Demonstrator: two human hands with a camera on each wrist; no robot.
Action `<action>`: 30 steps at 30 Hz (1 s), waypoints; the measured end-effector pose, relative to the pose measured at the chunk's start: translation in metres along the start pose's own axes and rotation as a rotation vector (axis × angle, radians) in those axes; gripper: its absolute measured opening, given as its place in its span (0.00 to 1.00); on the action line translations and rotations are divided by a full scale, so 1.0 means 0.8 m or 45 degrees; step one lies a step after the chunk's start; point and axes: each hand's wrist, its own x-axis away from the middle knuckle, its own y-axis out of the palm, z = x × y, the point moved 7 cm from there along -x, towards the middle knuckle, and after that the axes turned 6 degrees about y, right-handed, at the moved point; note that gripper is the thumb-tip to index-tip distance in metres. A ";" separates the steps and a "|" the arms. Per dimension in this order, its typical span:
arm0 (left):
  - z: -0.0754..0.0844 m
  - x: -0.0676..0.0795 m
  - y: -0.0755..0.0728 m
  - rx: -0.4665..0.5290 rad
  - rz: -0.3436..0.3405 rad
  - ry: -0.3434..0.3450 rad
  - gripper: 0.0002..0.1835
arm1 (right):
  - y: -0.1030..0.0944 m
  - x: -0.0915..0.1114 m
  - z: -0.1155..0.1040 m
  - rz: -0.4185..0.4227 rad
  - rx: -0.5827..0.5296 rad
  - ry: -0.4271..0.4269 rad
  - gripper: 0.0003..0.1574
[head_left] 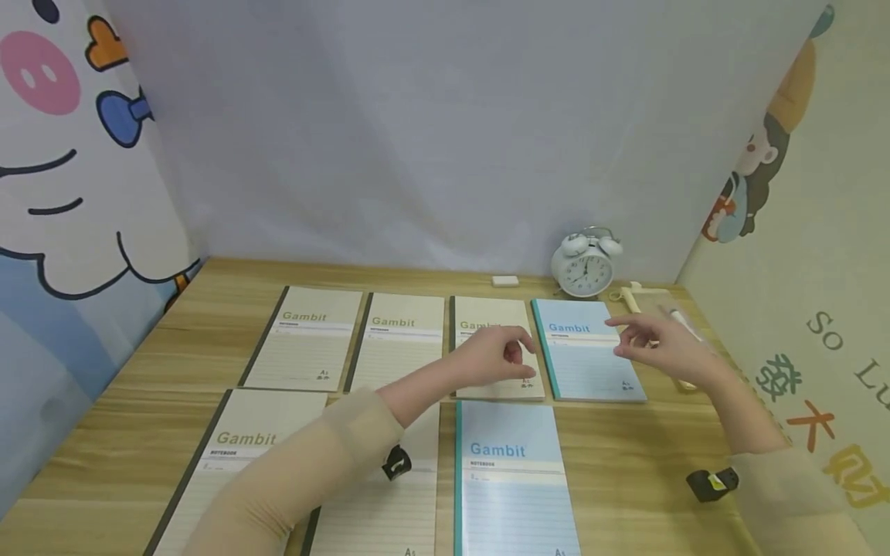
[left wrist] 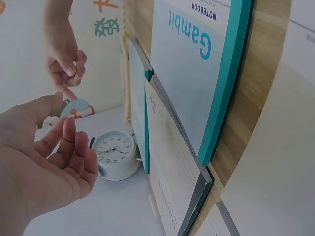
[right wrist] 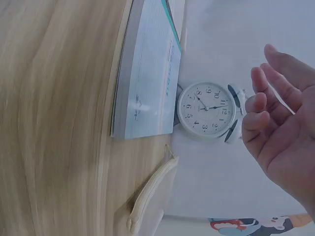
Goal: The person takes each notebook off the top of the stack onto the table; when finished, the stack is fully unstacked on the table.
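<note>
My left hand (head_left: 490, 357) hovers over the third beige notebook (head_left: 487, 307) of the back row, fingers loosely bent, holding nothing. Over the back blue notebook (head_left: 589, 369) hangs my right hand (head_left: 657, 341), also relaxed, with nothing in its grasp. Both wrist views show the palms and fingers apart from the notebooks. A second blue notebook (head_left: 514, 502) lies in the front row. Beside it is a beige notebook (head_left: 406, 510), partly hidden by my left sleeve, and further left another beige notebook (head_left: 267, 413). Two more beige notebooks (head_left: 306, 347) fill the back row's left side.
A white twin-bell alarm clock (head_left: 585, 266) stands at the table's back edge. Left of it lies a small white block (head_left: 504, 281). A clear pouch with cream trim (head_left: 631, 297) sits at the right, partly behind my right hand. Wood tabletop (head_left: 626, 479) shows at the front right.
</note>
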 end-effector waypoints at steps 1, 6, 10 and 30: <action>-0.001 -0.005 0.000 -0.012 0.007 0.007 0.17 | -0.003 0.000 0.004 0.017 0.006 -0.002 0.25; -0.013 -0.028 0.006 -0.063 0.028 0.019 0.19 | -0.008 -0.003 0.026 0.053 0.018 0.045 0.26; -0.026 -0.044 0.016 -0.056 0.029 0.005 0.23 | 0.003 -0.009 0.048 -0.022 -0.044 0.061 0.29; -0.072 -0.077 0.072 -0.246 -0.149 -0.190 0.51 | 0.047 -0.024 0.112 -0.198 0.011 0.189 0.49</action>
